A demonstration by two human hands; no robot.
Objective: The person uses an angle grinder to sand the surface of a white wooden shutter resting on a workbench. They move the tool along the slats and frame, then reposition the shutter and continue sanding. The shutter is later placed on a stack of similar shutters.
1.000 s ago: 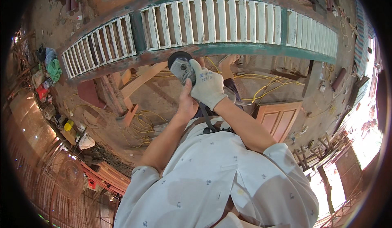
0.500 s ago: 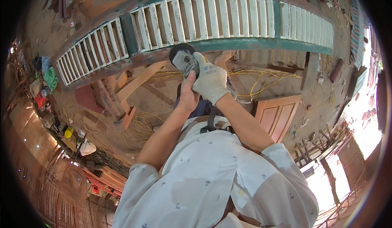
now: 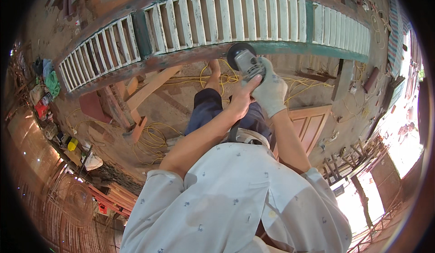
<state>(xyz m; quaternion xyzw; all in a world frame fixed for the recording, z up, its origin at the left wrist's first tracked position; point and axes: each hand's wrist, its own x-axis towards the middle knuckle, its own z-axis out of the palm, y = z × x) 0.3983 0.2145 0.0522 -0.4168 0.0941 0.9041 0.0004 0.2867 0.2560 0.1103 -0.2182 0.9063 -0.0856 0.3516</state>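
Both hands are closed around an angle grinder (image 3: 248,63) with a round dark disc (image 3: 234,55) at its head. My left hand (image 3: 242,99) is bare and grips the near side of the tool. My right hand (image 3: 273,89), in a whitish work glove, wraps its right side. The disc is at the near rail (image 3: 199,53) of a long louvered shutter (image 3: 235,17), whether pressed on it or just above I cannot tell. White slats fill the shutter's three sections. Left of the disc the rail looks brown and scraped; to the right it is green.
Boards (image 3: 154,90) stand under the shutter at the left. Yellow cable (image 3: 154,142) lies coiled on the ground and runs below the shutter. A panelled wooden door (image 3: 310,121) lies at the right. Colourful bags (image 3: 52,85) and clutter line the far left.
The grinder and both hands have moved to the right along the near rail, from the brown part toward the green. A bare lower leg now shows beneath the shutter.
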